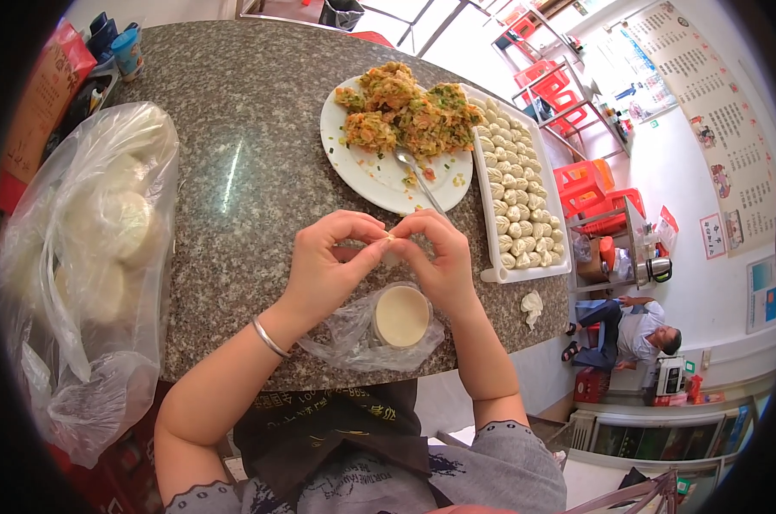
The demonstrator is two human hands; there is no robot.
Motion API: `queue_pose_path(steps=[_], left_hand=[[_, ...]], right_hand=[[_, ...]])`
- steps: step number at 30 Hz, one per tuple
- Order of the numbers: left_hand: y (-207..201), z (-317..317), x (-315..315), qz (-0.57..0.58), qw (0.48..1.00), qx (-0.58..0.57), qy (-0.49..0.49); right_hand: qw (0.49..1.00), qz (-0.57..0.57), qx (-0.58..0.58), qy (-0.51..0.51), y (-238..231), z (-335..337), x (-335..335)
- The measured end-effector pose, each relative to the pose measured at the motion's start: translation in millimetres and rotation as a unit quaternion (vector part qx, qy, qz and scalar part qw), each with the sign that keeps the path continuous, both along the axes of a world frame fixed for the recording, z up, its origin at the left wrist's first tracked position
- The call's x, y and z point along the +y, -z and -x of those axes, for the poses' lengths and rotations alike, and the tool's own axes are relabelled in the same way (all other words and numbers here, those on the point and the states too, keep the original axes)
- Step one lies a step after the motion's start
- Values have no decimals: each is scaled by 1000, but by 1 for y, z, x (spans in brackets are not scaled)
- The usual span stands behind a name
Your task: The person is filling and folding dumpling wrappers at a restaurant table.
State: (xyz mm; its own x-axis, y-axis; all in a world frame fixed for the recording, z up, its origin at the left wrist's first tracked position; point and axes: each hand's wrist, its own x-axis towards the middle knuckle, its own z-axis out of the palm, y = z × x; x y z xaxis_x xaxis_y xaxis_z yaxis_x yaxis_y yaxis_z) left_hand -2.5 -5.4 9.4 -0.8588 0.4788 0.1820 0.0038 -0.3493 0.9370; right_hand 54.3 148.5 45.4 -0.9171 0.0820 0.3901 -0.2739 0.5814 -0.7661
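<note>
My left hand (335,255) and my right hand (435,257) meet fingertip to fingertip above the granite counter. Thumbs and forefingers pinch a small pale piece of dough (389,237), mostly hidden by the fingers. Just below them, a stack of round dough wrappers (401,316) lies on a clear plastic bag (343,341). Beyond my hands sits a white plate (353,176) heaped with chopped orange and green filling (405,111). A metal spoon (419,178) leans in the filling, its handle pointing toward my right hand. To the right, a white tray (529,273) carries rows of pleated dumplings (516,188).
On the left, a large clear bag (105,257) holds round pale dough pieces. A blue cup (127,53) and a red-brown box (45,103) stand at the far left. A crumpled tissue (532,308) lies by the right edge. A person (632,330) sits farther right.
</note>
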Motion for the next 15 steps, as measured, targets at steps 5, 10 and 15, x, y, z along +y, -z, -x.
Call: queue_pose_path(steps=[5,10,15], left_hand=[[0,2,-1,-35,995,-74,49],[4,1,-2,-5,998,-13,54],[3,-1,-1,-2,1000,-12,27]], right_hand=[[999,1,-20,29,4,-2,6],[998,13,-62,-6,-1,-1,7],[999,8,-36,12,4,-1,3]])
